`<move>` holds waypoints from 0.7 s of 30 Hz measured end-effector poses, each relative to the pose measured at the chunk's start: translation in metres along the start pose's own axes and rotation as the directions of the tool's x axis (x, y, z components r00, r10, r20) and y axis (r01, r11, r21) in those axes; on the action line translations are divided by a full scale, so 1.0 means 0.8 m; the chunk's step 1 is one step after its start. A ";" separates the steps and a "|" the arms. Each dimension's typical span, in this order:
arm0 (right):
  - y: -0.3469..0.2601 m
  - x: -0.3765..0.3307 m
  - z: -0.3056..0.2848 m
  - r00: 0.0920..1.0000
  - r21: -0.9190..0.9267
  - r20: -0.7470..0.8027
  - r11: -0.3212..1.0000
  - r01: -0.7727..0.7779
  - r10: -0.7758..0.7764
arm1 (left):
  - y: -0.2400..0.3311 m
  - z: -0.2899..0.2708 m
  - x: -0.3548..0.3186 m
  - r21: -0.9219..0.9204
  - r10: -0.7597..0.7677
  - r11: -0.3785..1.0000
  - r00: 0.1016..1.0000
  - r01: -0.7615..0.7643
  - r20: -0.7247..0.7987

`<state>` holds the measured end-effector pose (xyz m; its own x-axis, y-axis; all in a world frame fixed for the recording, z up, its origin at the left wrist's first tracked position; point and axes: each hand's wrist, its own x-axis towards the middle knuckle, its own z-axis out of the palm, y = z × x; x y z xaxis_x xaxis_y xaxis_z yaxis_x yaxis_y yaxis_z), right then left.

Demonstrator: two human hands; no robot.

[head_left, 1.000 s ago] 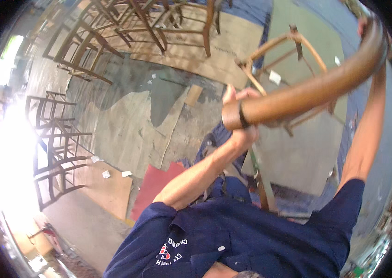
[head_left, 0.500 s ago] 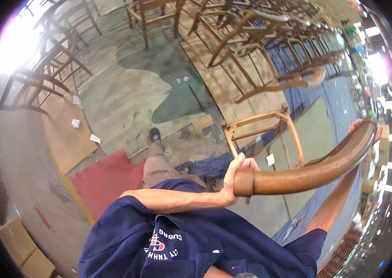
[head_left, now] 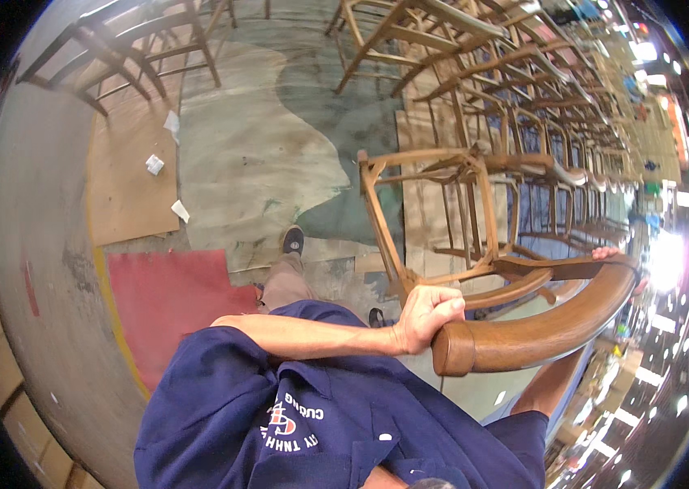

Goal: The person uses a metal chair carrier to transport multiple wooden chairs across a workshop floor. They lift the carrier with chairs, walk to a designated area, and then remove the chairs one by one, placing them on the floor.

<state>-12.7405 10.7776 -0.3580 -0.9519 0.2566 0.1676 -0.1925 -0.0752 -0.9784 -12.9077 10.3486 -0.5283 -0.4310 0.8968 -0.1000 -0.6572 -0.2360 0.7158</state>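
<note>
Two hands were on one chair (head_left: 458,236), held up off the floor (head_left: 263,155). Far left: cardboard sheet (head_left: 128,175) w/ scraps of paper (head_left: 154,164), then a red mat (head_left: 169,301) beside a shoe (head_left: 292,240). Centre: left hand (head_left: 428,314) was wrapped tight round the blunt end of the curved rail (head_left: 536,330), fingers (head_left: 446,303) curled over the top, thumb side hidden. Chair frame hung just beyond that hand, legs & stretchers pointing away from the body, seat opening bare. Right hand (head_left: 617,254) sat at the rail's far end, near the picture's rim; only the fingertips showed over the wood, so closed on it as far as I could tell. Judgement: w/ a grip at each end of one rail the frame could swing, so keeping both wrists level & the load close to the chest would steady it. Rail was smooth, brown-stained, thick, bent in a broad arc w/ a flat-cut end; frame was paler, slim, square-jointed wood. Right of that, rows of chairs (head_left: 540,90) like it ran back along the floor.
</note>
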 end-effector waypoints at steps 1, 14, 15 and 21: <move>0.014 0.015 -0.005 0.999 -0.024 0.017 0.998 0.052 -0.052 | 0.006 -0.017 0.020 0.042 0.070 0.997 0.997 -0.070 -0.012; 0.269 0.214 -0.112 0.764 0.016 -0.636 0.987 0.159 -0.113 | 0.005 -0.202 0.283 0.524 0.592 0.691 0.806 -0.498 -0.015; 0.294 0.224 -0.119 0.847 -0.061 -0.517 0.992 0.109 -0.124 | 0.004 -0.215 0.313 0.553 0.687 0.603 0.727 -0.574 0.006; 0.386 0.224 -0.202 0.941 0.300 -0.331 0.939 0.170 -0.064 | -0.055 -0.232 0.375 0.296 0.316 0.930 0.883 -0.217 -0.347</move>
<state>-12.9322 10.9558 -0.6492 -0.8048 0.5656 0.1803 -0.4137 -0.3165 -0.8536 -13.1230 10.5583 -0.7180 -0.8032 0.5869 -0.1019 -0.3347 -0.3031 0.8923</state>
